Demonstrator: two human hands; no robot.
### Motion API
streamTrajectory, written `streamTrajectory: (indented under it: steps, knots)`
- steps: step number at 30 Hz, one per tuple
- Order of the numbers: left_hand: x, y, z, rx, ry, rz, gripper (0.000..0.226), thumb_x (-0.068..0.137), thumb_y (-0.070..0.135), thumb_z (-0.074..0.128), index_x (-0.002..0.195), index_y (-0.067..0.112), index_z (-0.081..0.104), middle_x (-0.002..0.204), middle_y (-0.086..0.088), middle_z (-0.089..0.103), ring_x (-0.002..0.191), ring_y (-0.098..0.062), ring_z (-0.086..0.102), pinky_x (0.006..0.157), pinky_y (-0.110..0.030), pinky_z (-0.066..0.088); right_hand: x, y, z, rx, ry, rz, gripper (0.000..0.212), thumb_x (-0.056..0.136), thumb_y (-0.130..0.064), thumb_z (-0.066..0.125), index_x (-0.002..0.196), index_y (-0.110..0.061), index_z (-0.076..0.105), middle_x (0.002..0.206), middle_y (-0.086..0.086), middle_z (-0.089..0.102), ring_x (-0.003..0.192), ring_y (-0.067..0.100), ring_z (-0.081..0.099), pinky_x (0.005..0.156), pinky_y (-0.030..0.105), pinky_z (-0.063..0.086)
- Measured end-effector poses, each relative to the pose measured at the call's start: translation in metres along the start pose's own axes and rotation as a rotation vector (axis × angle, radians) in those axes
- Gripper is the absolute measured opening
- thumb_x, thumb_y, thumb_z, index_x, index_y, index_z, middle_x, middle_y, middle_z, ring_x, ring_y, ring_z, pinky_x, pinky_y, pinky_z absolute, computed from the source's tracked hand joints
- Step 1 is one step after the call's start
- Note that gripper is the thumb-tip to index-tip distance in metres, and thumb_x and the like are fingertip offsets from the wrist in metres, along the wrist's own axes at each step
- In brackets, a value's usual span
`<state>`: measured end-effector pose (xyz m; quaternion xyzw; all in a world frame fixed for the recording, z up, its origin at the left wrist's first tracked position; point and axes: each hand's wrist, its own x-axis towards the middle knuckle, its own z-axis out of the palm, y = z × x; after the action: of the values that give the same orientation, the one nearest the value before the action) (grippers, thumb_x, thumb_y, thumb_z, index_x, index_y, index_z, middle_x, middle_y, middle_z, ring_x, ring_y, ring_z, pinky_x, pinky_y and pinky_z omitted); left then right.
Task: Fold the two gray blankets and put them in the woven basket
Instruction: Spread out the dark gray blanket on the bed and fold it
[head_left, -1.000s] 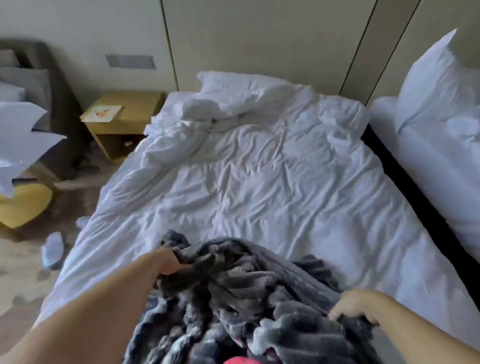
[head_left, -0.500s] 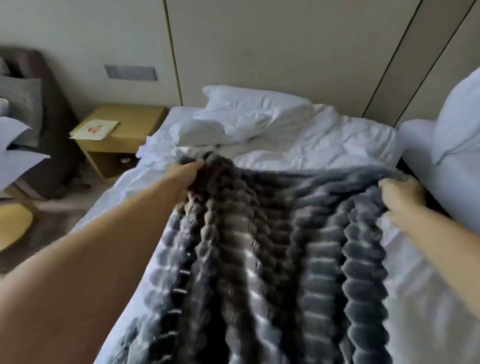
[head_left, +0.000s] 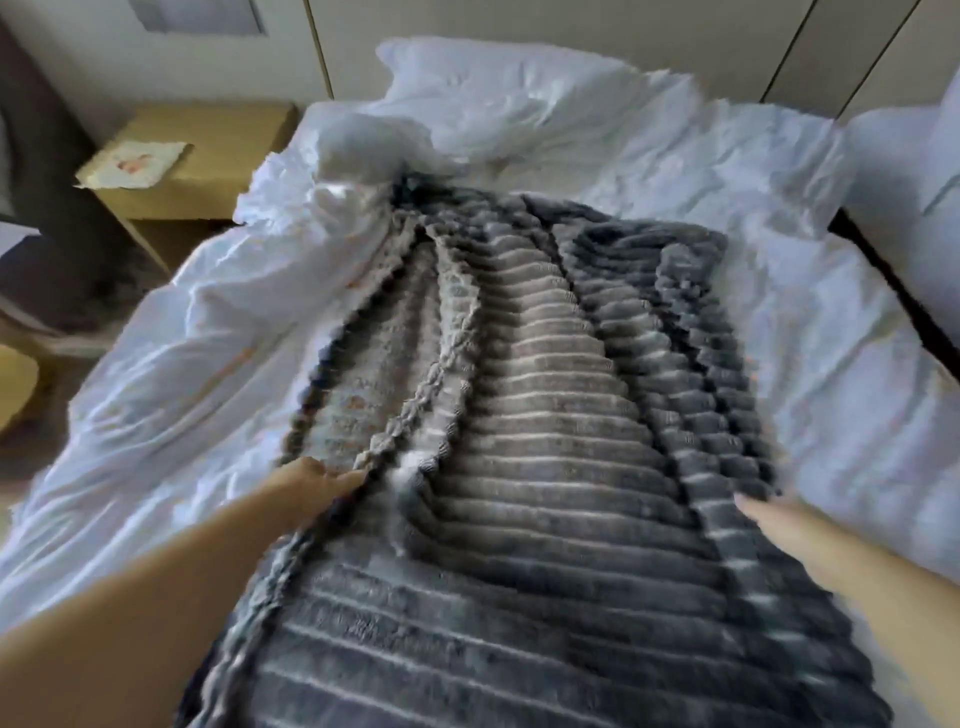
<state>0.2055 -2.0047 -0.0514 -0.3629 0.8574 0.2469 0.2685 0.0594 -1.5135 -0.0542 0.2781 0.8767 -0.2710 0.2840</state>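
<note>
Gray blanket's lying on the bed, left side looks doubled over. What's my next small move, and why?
Probably draw the turned-over flap outward with the left hand, which is at its edge. The gray blanket lies lengthwise on the bed, but its left strip is folded over, paler underside up. Flattening it first should give a squarer fold.

The blanket (head_left: 545, 415) lies lengthwise down the middle of the bed (head_left: 182, 364), running from the bottom of the frame up toward the pillow (head_left: 509, 78) at top centre. The left hand (head_left: 317, 478) touches its left edge and the right hand (head_left: 774, 525) is at its right edge. At upper left, beside the bed, stands a nightstand (head_left: 218, 156) with a paper (head_left: 135, 161) on it. A second bed (head_left: 904, 156) lies at the far right.
</note>
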Motion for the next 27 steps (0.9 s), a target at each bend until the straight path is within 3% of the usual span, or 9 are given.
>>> streamTrajectory:
  steps: [3,7,10,15,18,20,21,23,27]
  knots:
    - [-0.005,-0.038,0.038,0.279,0.032,-0.036,0.069,0.077,0.074,0.051,0.114,0.016,0.059,0.113,-0.010,0.061,0.103,-0.027,0.057,0.087,-0.032,0.049,-0.015,0.057,0.026,-0.007,0.205,0.172,0.080,0.086,-0.058,0.056,0.140,0.000,0.042,0.140,0.022,0.048,0.118,0.040,0.051,0.091,0.044,0.047]
    - [-0.010,-0.049,0.049,0.367,0.123,0.082,0.046,0.082,0.063,0.057,0.111,0.027,0.063,0.108,-0.002,0.065,0.105,-0.021,0.054,0.085,-0.029,0.048,-0.027,0.076,0.029,0.309,-0.049,0.192,0.068,0.087,-0.047,0.064,0.141,-0.010,0.044,0.145,0.015,0.045,0.130,0.035,0.044,0.104,0.047,0.036]
    - [-0.019,-0.039,0.048,0.353,0.182,0.117,0.025,0.087,0.055,0.055,0.106,0.041,0.064,0.109,0.005,0.062,0.106,-0.019,0.055,0.087,-0.033,0.042,-0.033,0.066,0.024,0.234,-0.041,0.057,0.056,0.084,-0.040,0.070,0.128,-0.008,0.055,0.130,0.016,0.057,0.115,0.034,0.056,0.094,0.041,0.044]
    - [-0.036,-0.048,0.035,-0.394,0.671,-0.156,0.027,0.093,0.026,0.047,0.102,0.004,0.062,0.100,-0.024,0.065,0.095,-0.040,0.061,0.079,-0.040,0.045,-0.044,0.048,0.018,-0.011,0.070,-0.130,0.030,0.085,-0.029,0.070,0.092,-0.002,0.059,0.089,0.012,0.065,0.082,0.029,0.061,0.071,0.037,0.045]
    - [-0.037,-0.077,0.037,-0.512,0.518,-0.416,0.042,0.094,0.031,0.052,0.107,-0.008,0.058,0.107,-0.030,0.061,0.096,-0.043,0.059,0.075,-0.038,0.044,-0.053,0.055,0.016,0.017,0.140,-0.101,0.041,0.086,-0.038,0.068,0.072,-0.003,0.054,0.059,0.013,0.057,0.063,0.029,0.056,0.065,0.037,0.040]
    - [-0.039,-0.088,0.046,-0.560,0.347,-0.443,0.059,0.086,0.048,0.062,0.103,-0.008,0.060,0.105,-0.026,0.062,0.093,-0.040,0.059,0.076,-0.035,0.047,-0.057,0.065,0.016,0.127,0.076,-0.003,0.055,0.082,-0.045,0.072,0.105,0.003,0.061,0.100,0.027,0.066,0.094,0.040,0.062,0.086,0.046,0.046]
    - [-0.039,-0.090,0.049,-0.556,0.293,-0.404,0.062,0.080,0.055,0.065,0.096,-0.005,0.063,0.099,-0.023,0.063,0.088,-0.037,0.060,0.074,-0.034,0.048,-0.058,0.071,0.017,0.162,-0.039,0.079,0.071,0.080,-0.047,0.073,0.128,0.000,0.052,0.133,0.024,0.054,0.121,0.040,0.051,0.102,0.048,0.037]
    - [-0.045,-0.091,0.047,-0.318,0.195,-0.256,0.056,0.076,0.060,0.066,0.080,0.004,0.064,0.082,-0.014,0.065,0.072,-0.028,0.059,0.061,-0.029,0.044,-0.065,0.079,0.023,0.116,-0.267,0.141,0.072,0.081,-0.042,0.072,0.138,-0.009,0.044,0.153,0.013,0.034,0.136,0.031,0.036,0.111,0.045,0.024]
    - [-0.041,-0.066,0.010,0.009,0.254,0.006,0.036,0.088,0.041,0.062,0.078,0.006,0.063,0.084,-0.017,0.067,0.078,-0.031,0.058,0.063,-0.029,0.036,-0.058,0.028,0.005,0.194,-0.109,-0.118,0.041,0.089,-0.035,0.065,0.117,-0.005,0.060,0.112,0.017,0.063,0.096,0.031,0.061,0.091,0.041,0.044]
